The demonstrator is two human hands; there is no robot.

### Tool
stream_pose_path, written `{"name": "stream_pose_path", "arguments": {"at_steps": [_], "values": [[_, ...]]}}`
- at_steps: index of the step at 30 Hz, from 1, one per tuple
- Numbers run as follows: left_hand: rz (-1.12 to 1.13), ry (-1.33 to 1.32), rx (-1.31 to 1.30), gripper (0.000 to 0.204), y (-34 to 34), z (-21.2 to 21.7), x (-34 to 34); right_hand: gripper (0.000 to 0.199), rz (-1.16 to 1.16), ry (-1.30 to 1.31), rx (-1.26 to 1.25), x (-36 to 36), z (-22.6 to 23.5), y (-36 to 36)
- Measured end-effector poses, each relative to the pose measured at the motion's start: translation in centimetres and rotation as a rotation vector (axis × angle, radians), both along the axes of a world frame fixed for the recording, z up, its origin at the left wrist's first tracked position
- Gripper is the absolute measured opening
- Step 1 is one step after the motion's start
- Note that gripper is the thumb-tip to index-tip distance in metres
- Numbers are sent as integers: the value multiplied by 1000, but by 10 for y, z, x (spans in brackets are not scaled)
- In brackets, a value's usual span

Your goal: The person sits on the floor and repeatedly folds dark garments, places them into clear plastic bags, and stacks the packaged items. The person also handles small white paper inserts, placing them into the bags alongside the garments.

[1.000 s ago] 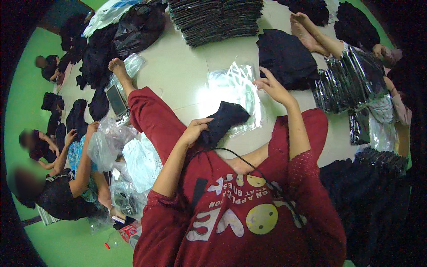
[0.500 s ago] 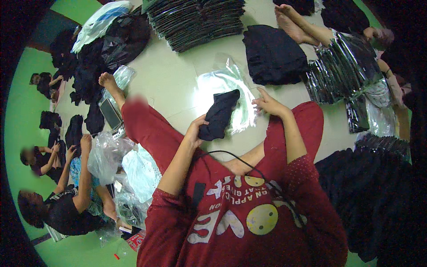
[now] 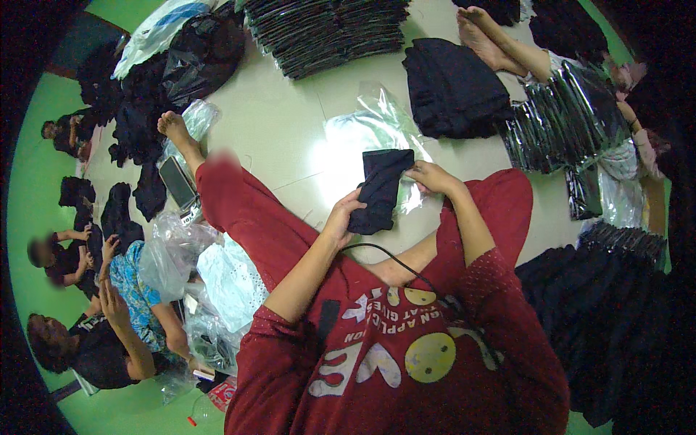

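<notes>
A folded black garment [image 3: 380,194] is held above the tiled floor in front of me, a narrow bundle with layered edges. My left hand [image 3: 344,217] grips its lower left side, thumb on top. At its upper right edge, my right hand [image 3: 433,177] is closed on the cloth, fingertips partly hidden. Just beyond the bundle, clear plastic bags [image 3: 370,125] lie flat on the floor, catching bright glare. Farther right sits a pile of folded black cloth [image 3: 455,88].
A tall stack of black items in clear plastic [image 3: 330,36] stands ahead. More packed bundles [image 3: 562,123] lie right, near another person's bare feet [image 3: 489,43]. Black fabric [image 3: 594,326] is heaped beside me. Left are a phone [image 3: 177,181], loose plastic bags [image 3: 174,254] and seated people.
My right hand has come in from the right and taken hold of the garment's edge. My left hand has shifted slightly right with the garment, which now stands more upright and looks wider.
</notes>
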State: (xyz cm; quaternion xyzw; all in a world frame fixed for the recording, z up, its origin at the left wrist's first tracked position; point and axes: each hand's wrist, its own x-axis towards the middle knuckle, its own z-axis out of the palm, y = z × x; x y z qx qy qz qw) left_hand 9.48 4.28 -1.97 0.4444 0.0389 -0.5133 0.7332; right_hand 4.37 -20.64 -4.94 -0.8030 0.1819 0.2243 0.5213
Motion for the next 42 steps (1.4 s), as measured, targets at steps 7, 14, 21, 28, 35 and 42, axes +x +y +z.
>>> {"name": "stream_pose_path", "arguments": {"at_steps": [7,14,21,28,35,42], "values": [[7,-15,23,54,0,-8,-1,31,10,-196,-203,-3,-7,5],[79,-152,102,51,-25,-7,30,21,-69,-293,-191,-13,2,8],[-167,-1467,756,47,-5,12,14,19,-67,-367,-152,-17,3,11],[127,-839,535,42,-21,-5,22,24,2,-255,-64,-21,-7,28],[234,-262,204,44,-70,-21,35,24,30,-315,-163,-23,3,26],[437,-1222,601,44,-42,2,5,20,51,-269,-78,-19,6,28]]}}
